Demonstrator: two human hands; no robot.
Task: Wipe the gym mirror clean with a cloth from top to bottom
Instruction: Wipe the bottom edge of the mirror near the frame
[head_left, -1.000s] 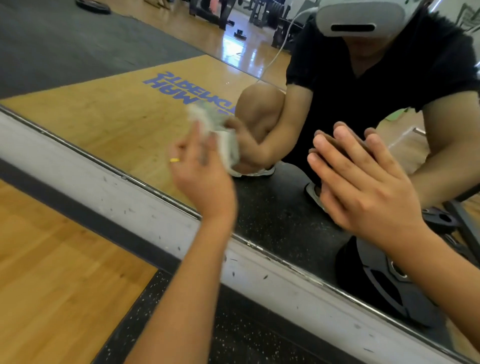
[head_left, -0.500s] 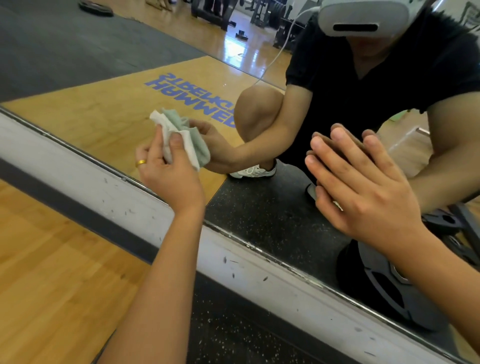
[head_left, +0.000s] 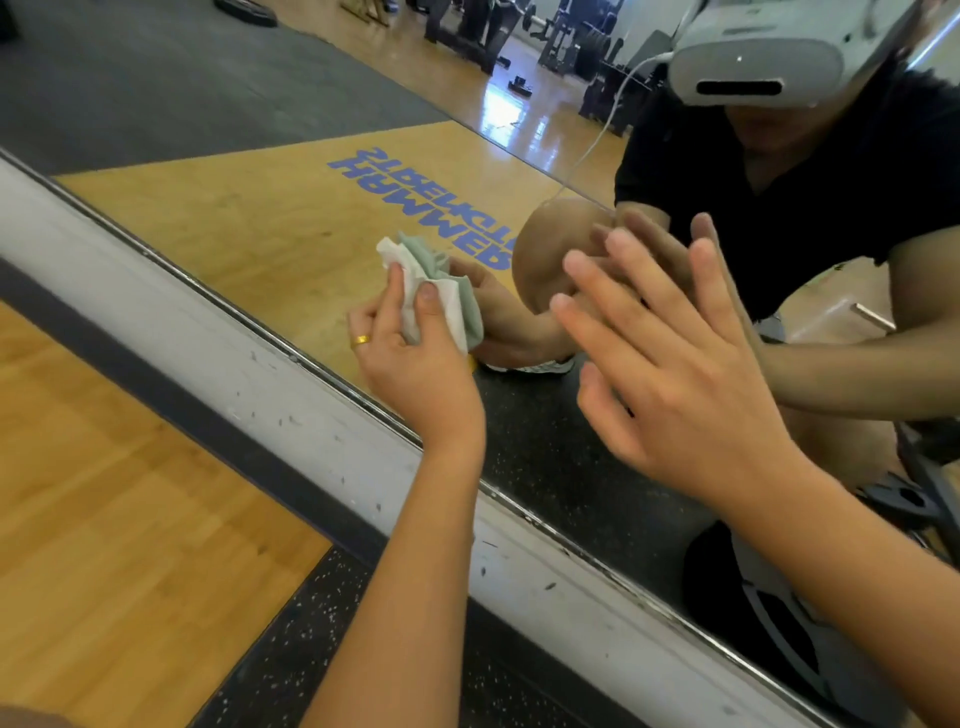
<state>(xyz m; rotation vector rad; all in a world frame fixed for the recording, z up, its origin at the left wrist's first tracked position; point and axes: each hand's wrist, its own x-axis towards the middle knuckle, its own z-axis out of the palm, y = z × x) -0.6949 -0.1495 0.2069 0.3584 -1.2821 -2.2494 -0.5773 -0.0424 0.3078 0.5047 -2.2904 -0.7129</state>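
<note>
The gym mirror (head_left: 249, 218) fills the upper part of the head view, its lower edge running from upper left to lower right. My left hand (head_left: 415, 358), with a gold ring on it, grips a crumpled white and pale green cloth (head_left: 441, 291) and holds it against the glass just above the mirror's bottom edge. My right hand (head_left: 670, 374) lies flat with straight, spread fingers against the glass to the right. Both hands and the person's crouching body show as reflections in the mirror.
A scuffed white wall strip (head_left: 291, 395) runs under the mirror, with a dark baseboard (head_left: 171, 400) below it. A wooden floor (head_left: 104, 545) lies at the left and black speckled rubber flooring (head_left: 291, 660) beneath my arms. A weight plate (head_left: 769, 623) is reflected at the lower right.
My left hand swept the cloth left along the glass, then shifted a little back to the right. My right hand stayed flat on the mirror, and the camera tilted slightly.
</note>
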